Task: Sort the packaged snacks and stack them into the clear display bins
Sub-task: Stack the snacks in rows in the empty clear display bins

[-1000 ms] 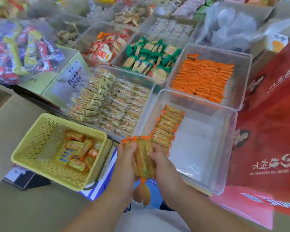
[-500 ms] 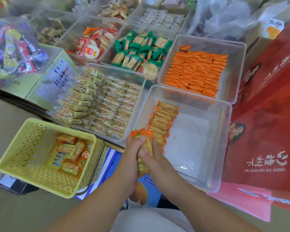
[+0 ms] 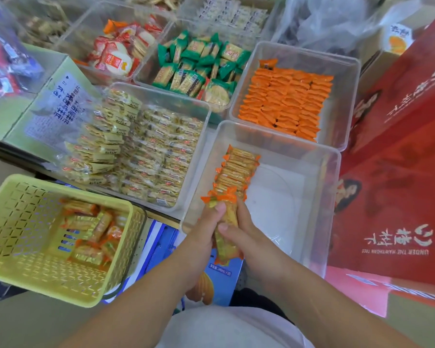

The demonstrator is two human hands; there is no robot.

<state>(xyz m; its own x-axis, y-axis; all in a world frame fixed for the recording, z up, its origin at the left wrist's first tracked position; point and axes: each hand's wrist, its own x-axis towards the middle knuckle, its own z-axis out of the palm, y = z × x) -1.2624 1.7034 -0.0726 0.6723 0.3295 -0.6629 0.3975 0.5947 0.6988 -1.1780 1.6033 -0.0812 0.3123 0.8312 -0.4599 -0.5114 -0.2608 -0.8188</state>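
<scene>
My left hand and my right hand together grip a bunch of orange-edged cracker packets, pressed between the palms over the near left corner of a clear bin. Inside that bin a neat row of the same packets runs along the left wall. The bunch's top end touches the near end of this row. A yellow basket at the left holds several loose packets of that kind.
Other clear bins behind hold pale yellow packets, green packets, orange packets and red-white packets. A red carton stands at the right. A green box lies at the left.
Both hands have carried the bunch forward and down into the bin's near corner, up against the row. The packets are squeezed tighter together than before.
</scene>
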